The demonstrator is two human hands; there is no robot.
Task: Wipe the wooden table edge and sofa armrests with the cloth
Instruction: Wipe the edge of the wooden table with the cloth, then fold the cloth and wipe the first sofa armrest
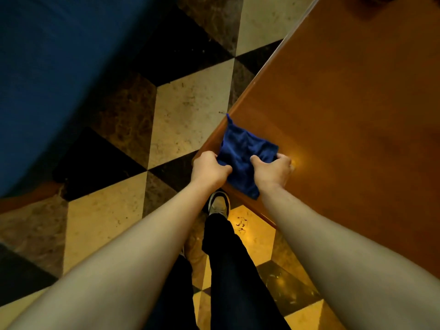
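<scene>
Head view looks down on a blue cloth point(247, 158) bunched over the near corner of the wooden worktop point(345, 103); the left hand point(209, 169) grips its 9 o'clock side, the right hand point(273, 171) clutches its 3 o'clock side; a blue sofa point(47, 75) lies at 10 o'clock, across checkered floor point(185, 103); one shoe point(219, 204) shows below the corner.

Dim warm light, glare on table point(345, 103), blurred, distorted edges.
</scene>
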